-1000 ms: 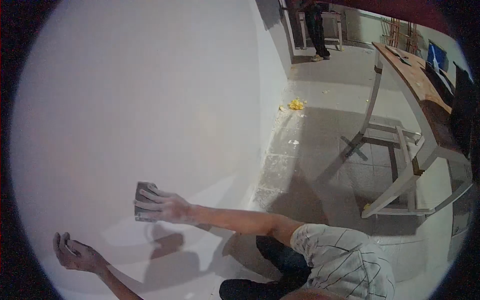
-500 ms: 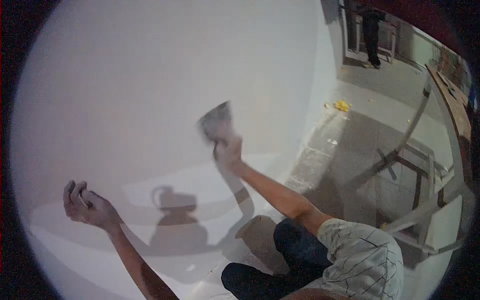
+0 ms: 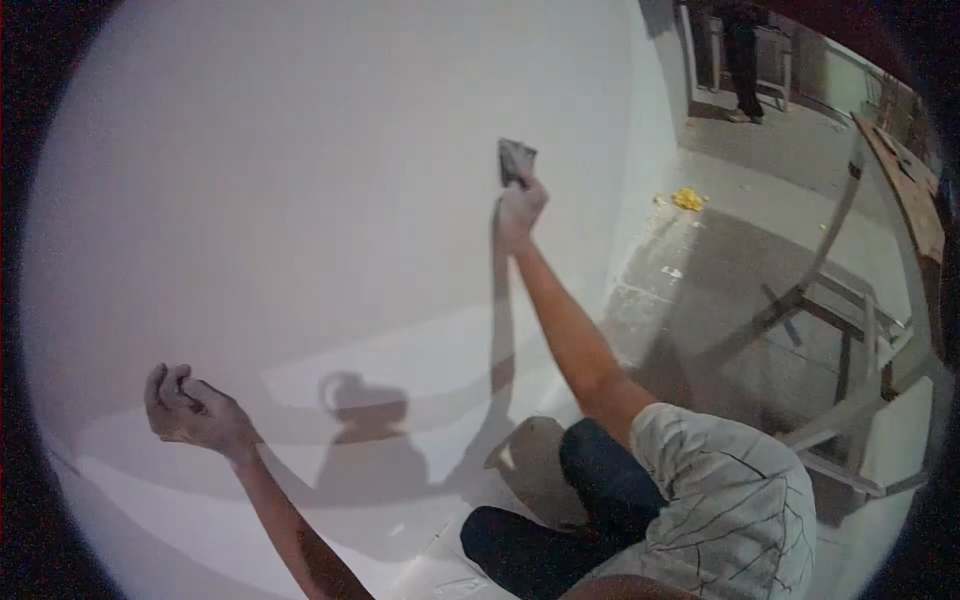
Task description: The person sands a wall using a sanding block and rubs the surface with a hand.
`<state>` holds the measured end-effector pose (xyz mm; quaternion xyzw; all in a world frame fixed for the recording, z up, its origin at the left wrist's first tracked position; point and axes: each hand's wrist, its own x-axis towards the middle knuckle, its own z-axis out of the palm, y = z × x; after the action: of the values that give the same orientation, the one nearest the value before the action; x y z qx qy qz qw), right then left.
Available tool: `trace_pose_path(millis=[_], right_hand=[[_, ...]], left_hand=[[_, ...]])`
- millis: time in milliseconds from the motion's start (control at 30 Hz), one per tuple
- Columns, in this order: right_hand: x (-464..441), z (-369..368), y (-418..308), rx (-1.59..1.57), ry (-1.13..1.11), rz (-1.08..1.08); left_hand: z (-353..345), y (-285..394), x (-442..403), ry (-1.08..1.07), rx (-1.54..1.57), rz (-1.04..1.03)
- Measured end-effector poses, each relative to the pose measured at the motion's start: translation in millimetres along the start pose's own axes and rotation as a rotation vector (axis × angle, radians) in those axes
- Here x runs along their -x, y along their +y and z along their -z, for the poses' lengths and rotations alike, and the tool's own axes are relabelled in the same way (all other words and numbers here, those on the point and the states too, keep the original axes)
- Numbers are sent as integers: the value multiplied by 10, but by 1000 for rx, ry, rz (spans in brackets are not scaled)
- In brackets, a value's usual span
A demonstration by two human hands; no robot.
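Observation:
My right hand [image 3: 522, 212] is raised at the upper middle, its fingers closed round a flat dark grey sanding block [image 3: 517, 162]. The block is close against the white wall [image 3: 300, 200]; whether it touches cannot be made out. At the lower left, my left hand [image 3: 195, 412] is held up near the wall with its fingers curled but apart, and nothing shows in it. Pale dust covers both hands.
A wooden-topped table [image 3: 905, 190] with pale legs stands at the right. Yellow scraps [image 3: 688, 199] lie on the floor near the wall's foot. Another person's legs [image 3: 742, 70] are at the top right beside a pale frame. Shadows fall on the wall.
My right hand has moved up and right along the wall with the block, which has tilted from its earlier pose. The view has turned left, and my left hand shows slightly higher.

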<state>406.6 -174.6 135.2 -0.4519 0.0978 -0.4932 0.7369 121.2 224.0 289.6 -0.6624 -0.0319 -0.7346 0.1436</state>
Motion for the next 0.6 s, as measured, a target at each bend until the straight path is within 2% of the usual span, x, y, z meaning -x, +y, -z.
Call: trace_pose_path(millis=[67,100,133,200,233,267,333,367,400,433,467,533,600], right_hand=[[332,-38,450,403,22,144],[709,89,203,387,-54,265],[898,247,148,350,-324,169],[1111,729,116,302,-749,381],[1007,870,66,314,-723,385],[918,999,45,325,-807,828],[666,1405,210,384,-854,1264],[508,1712,643,553,-934,1048],[373,2059,928,801,-1036,692],[239,2402,1189,1098,-1094,361],[81,2804,1401,1432,-1127,-149],[98,4020,2084,1603,-1111,-307],[301,5203,1895,1664,-998,-548]], left_hand=[[-50,-68,66,10,-41,-38],[-122,-156,106,44,21,-31],[-156,-175,121,84,84,-30],[-101,-98,81,78,83,1],[-136,-162,100,83,106,-12],[-211,-249,129,85,133,-27],[-260,-394,105,139,50,-219],[-207,-306,93,150,162,-184],[-234,-268,150,103,249,4],[-265,-437,177,99,159,-182],[-478,-688,288,119,232,-128],[-290,-338,126,235,200,-150],[25,176,-93,360,199,-114]])
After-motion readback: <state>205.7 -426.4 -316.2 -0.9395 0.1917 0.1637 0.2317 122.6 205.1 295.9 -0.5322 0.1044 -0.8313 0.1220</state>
